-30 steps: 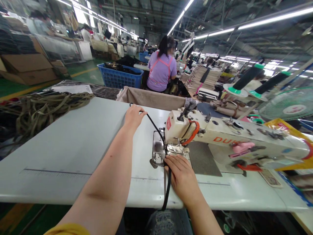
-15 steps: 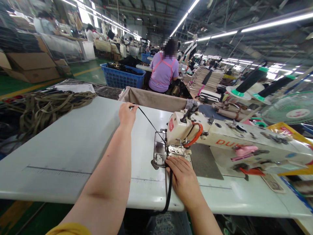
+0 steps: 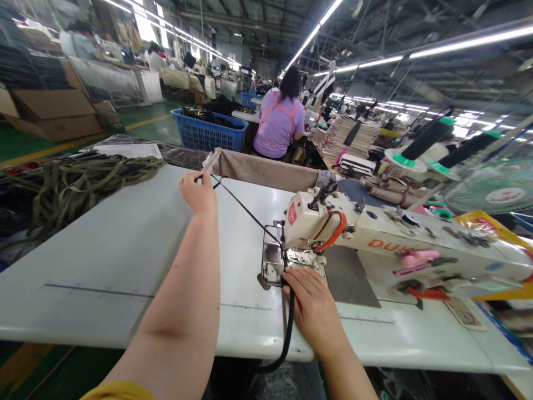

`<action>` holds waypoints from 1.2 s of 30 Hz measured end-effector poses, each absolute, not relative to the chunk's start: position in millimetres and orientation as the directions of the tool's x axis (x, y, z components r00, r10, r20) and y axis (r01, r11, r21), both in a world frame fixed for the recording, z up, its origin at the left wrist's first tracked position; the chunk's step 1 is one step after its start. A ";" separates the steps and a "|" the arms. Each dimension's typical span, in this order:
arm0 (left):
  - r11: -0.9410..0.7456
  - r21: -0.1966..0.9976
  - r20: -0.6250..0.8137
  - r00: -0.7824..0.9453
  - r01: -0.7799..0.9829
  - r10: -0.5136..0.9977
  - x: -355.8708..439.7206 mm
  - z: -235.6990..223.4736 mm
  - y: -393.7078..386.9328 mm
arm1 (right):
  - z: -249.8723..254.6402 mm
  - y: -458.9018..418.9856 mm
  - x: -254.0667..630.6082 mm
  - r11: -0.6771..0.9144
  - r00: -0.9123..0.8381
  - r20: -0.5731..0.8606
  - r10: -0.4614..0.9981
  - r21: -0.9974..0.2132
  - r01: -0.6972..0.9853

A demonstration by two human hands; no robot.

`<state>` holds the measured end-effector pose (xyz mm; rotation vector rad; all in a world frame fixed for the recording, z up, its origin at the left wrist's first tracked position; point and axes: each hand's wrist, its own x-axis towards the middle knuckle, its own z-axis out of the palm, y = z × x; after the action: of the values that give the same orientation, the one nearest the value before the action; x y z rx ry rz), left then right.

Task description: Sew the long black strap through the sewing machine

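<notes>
Black strap (image 3: 245, 212) runs straight on a diagonal, pointing from far left to near right: left hand (image 3: 199, 193) pinches it between fingertips above the white sewing table (image 3: 104, 250). Right hand (image 3: 312, 311), fingers pressed together, holds it beside the sewing machine's (image 3: 320, 222) metal foot plate (image 3: 272, 264); its tail hangs past the table edge.

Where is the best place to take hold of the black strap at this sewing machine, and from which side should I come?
Grip the loose hanging part of the black strap, just below the right hand, coming from the front. It looks wider there and falls over the front edge of the white table, so it is probably easier to hold than the thin, taut stretch running to the left hand.
</notes>
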<state>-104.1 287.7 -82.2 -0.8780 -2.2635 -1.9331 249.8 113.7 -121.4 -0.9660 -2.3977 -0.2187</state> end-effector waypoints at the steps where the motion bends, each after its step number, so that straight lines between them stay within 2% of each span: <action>1: 0.077 0.900 0.375 -0.852 0.430 0.366 -104.7 -82.1 286.5 | -121.1 113.6 249.6 0.730 -0.597 0.542 0.592 -0.046 0.682; 6: 0.163 0.884 0.386 -0.881 0.438 0.272 -97.2 -81.7 281.7 | -118.5 113.4 248.6 0.734 -0.601 0.543 0.587 -0.043 0.677; 7: 0.175 0.866 0.404 -0.862 0.468 0.307 -93.0 -81.8 282.0 | -118.4 113.5 248.7 0.735 -0.602 0.539 0.589 -0.046 0.677; 9: 0.162 0.804 0.447 -0.761 0.572 0.470 -82.0 -82.6 284.5 | -118.6 113.6 249.1 0.734 -0.602 0.531 0.596 -0.057 0.677; 11: 0.053 0.715 0.462 -0.528 0.697 0.712 -68.1 -84.8 287.9 | -119.3 113.7 249.6 0.731 -0.601 0.522 0.605 -0.066 0.679; 13: -0.147 0.641 0.385 -0.150 0.753 0.911 -52.4 -88.9 290.2 | -119.8 113.8 249.9 0.728 -0.600 0.514 0.613 -0.072 0.682; 14: -0.249 0.627 0.307 0.060 0.738 0.950 -44.2 -91.6 290.4 | -119.8 113.9 249.9 0.726 -0.599 0.510 0.617 -0.075 0.684; 16: -0.377 0.644 0.125 0.394 0.666 0.910 -28.2 -97.5 289.0 | -119.7 114.1 249.8 0.725 -0.598 0.508 0.620 -0.078 0.685; 18: -0.402 0.681 0.005 0.545 0.612 0.838 -14.0 -102.9 286.5 | -119.3 114.4 249.5 0.725 -0.600 0.506 0.620 -0.077 0.684; 23: -0.267 0.791 -0.055 0.498 0.551 0.865 1.4 -105.4 284.3 | -119.0 114.3 248.8 0.727 -0.597 0.518 0.612 -0.070 0.683; 29: -0.165 0.802 -0.093 0.393 0.575 0.915 -10.6 -103.7 290.0 | -118.7 113.8 248.8 0.722 -0.601 0.495 0.627 -0.082 0.687; 36: -0.116 0.855 -0.026 0.266 0.505 0.964 -26.0 -115.0 297.2 | -119.6 114.8 248.9 0.718 -0.594 0.501 0.629 -0.082 0.692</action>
<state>-26.0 297.2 -115.0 -2.9730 -2.2991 -1.2453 248.9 114.8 -119.6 -1.0065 -2.4172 -0.1650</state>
